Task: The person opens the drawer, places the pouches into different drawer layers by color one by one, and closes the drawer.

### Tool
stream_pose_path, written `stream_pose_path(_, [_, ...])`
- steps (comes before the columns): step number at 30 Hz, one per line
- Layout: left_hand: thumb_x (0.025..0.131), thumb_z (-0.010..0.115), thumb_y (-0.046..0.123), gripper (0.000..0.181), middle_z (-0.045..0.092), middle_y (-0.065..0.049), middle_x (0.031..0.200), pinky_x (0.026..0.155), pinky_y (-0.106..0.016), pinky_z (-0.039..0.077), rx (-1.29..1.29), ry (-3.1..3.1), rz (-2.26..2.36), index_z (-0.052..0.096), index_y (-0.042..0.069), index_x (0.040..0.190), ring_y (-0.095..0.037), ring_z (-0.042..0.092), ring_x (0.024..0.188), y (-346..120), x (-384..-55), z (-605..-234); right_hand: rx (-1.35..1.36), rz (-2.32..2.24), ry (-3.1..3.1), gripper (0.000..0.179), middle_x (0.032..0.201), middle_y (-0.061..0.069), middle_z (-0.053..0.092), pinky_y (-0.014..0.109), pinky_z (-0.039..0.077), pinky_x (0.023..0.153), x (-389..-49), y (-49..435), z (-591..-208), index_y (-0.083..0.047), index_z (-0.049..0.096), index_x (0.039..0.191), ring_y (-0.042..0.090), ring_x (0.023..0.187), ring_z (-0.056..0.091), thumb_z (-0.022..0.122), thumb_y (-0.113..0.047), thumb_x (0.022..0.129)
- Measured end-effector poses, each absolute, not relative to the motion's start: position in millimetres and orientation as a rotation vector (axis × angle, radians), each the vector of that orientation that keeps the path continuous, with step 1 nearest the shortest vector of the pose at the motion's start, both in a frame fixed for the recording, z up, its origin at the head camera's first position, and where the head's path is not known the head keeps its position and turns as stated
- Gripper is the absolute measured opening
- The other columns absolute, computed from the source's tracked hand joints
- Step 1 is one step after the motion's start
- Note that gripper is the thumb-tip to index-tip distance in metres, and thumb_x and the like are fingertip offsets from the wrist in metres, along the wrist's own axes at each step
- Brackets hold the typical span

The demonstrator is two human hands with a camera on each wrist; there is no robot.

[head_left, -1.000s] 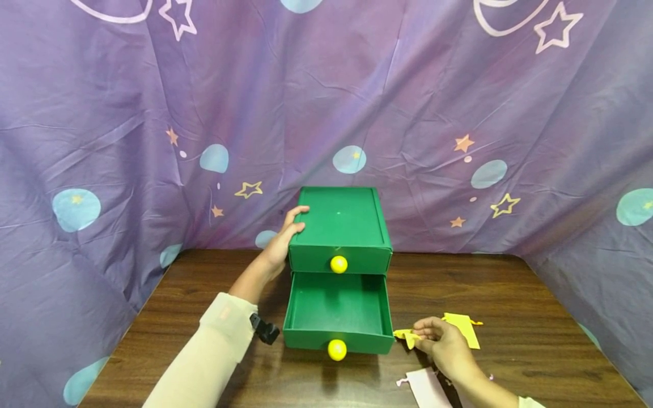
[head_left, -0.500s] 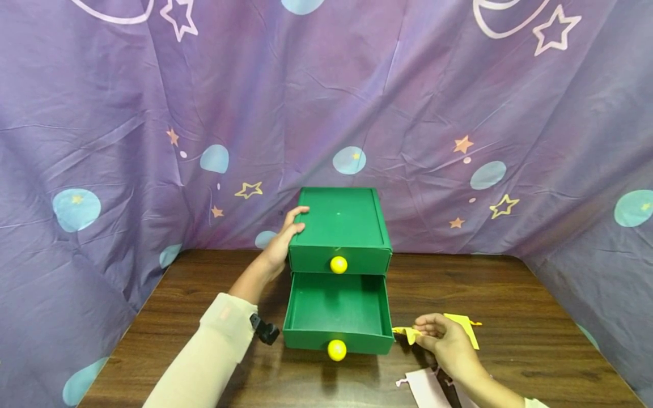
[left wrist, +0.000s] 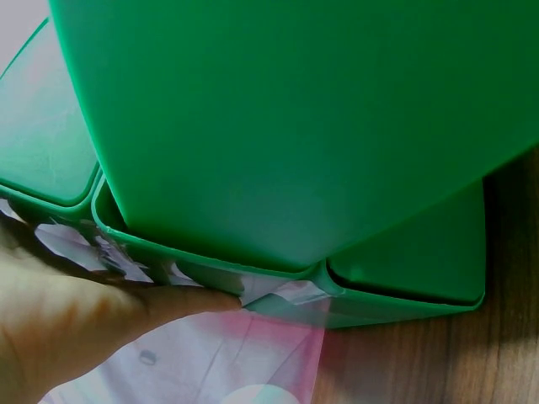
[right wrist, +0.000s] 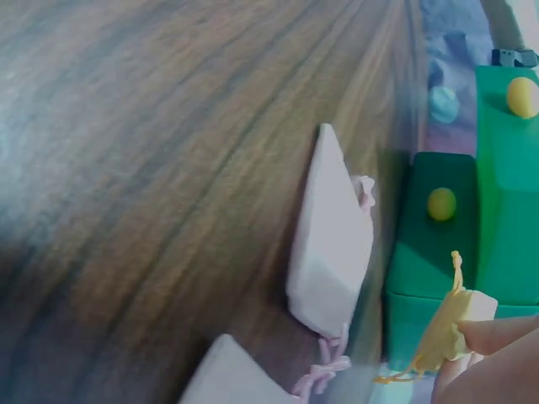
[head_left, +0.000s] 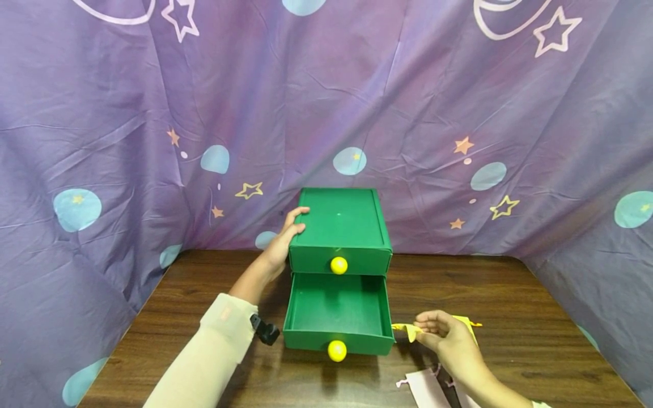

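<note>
My left hand [head_left: 278, 243] lies along the left side of a green drawer cabinet [head_left: 339, 221], fingertips on its top edge. In the left wrist view one straight finger [left wrist: 181, 305] touches the cabinet's edge. The lower drawer [head_left: 339, 343], with a yellow knob, is pulled out and its visible floor is bare. Right of it my right hand [head_left: 449, 343] pinches a small yellow drawstring pouch [head_left: 410, 331] between thumb and fingers. The pouch's cord reaches the drawer's front right corner in the head view. The right wrist view shows the pouch [right wrist: 445, 332] crumpled at the fingertips.
Another yellow drawstring pouch [head_left: 465, 321] lies partly hidden behind my right hand. Two pale pink pouches, one [head_left: 428, 388] left of the other [head_left: 464, 398], lie near the front under my right forearm. A purple patterned curtain [head_left: 408, 113] hangs behind the wooden table [head_left: 530, 328].
The right hand has moved slightly away from me, raising the yellow pouch beside the drawer and covering more of the other yellow pouch. The left hand and cabinet have stayed put.
</note>
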State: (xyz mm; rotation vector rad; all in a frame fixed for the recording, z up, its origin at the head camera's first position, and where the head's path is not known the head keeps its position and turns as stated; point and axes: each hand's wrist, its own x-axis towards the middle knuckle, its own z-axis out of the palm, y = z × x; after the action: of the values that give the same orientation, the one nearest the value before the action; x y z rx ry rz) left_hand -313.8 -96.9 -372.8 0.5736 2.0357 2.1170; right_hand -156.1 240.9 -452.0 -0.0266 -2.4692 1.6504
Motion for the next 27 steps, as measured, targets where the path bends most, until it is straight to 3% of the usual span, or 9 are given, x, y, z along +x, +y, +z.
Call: stream_pose_path(27, [0.106, 0.031, 0.022, 0.054, 0.018, -0.019, 0.165, 0.113, -0.048, 0.028, 0.575, 2.042, 2.110, 0.022, 0.019, 0.160, -0.037, 0.034, 0.137, -97.0, -313.0, -372.6, 0.212, 1.645, -2.320, 0.031, 0.100, 0.017, 0.075, 0.019, 0.056, 0.076, -149.5, 225.0, -413.6, 0.011, 0.066, 0.110, 0.004, 0.087, 0.068, 0.076, 0.013, 0.081])
